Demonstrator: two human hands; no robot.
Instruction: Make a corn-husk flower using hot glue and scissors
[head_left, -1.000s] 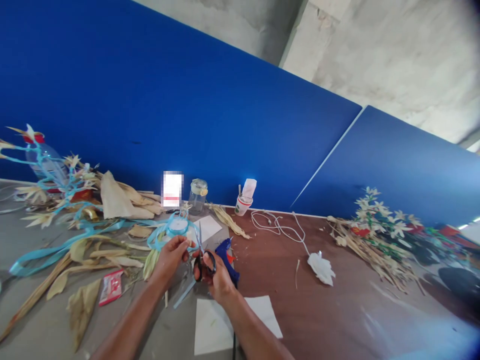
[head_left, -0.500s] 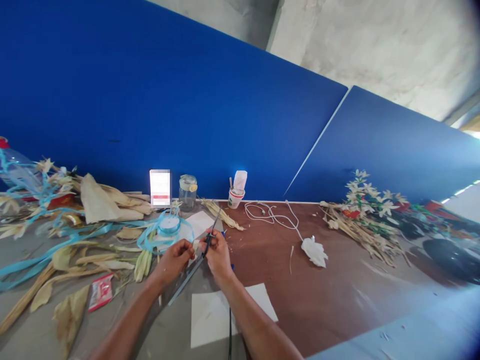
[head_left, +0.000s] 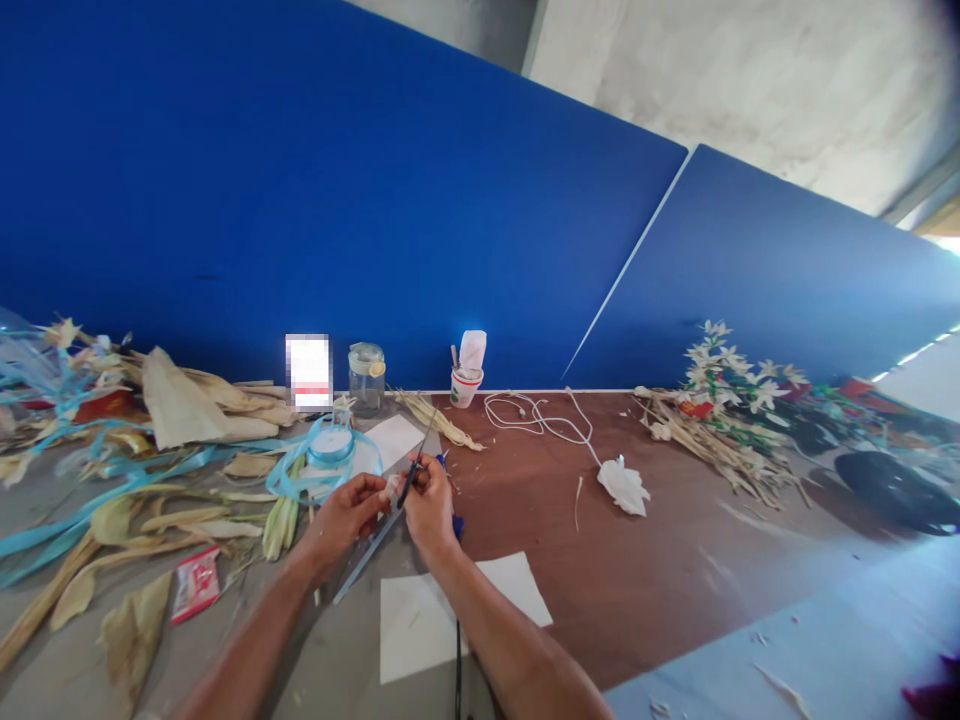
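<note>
My left hand (head_left: 349, 515) is closed in a pinch on a small pale piece (head_left: 391, 484), its kind too small to make out. Close beside it, my right hand (head_left: 430, 515) grips a slim dark pointed tool (head_left: 409, 482), whose thin tip points up and away; I cannot tell if it is tweezers or scissors. Below the hands a long grey strip (head_left: 358, 570) slants down to the left. Something blue (head_left: 458, 525) is mostly hidden behind my right hand. White paper (head_left: 412, 625) lies under my right forearm, with a black cord (head_left: 458, 665) across it.
Blue ribbon on a spool (head_left: 330, 448), dried husks (head_left: 180, 400) and a red packet (head_left: 196, 585) lie left. A glass jar (head_left: 367, 385) and paper cup (head_left: 466, 388) stand by the blue partition (head_left: 337, 200). Rightward are a white cable (head_left: 551, 432), crumpled tissue (head_left: 624, 487) and husk flowers (head_left: 724, 375).
The whole view has shifted slightly, so most things appear a little higher and further left. Both hands stay together with the tool and the pale piece; more of the blue thing shows.
</note>
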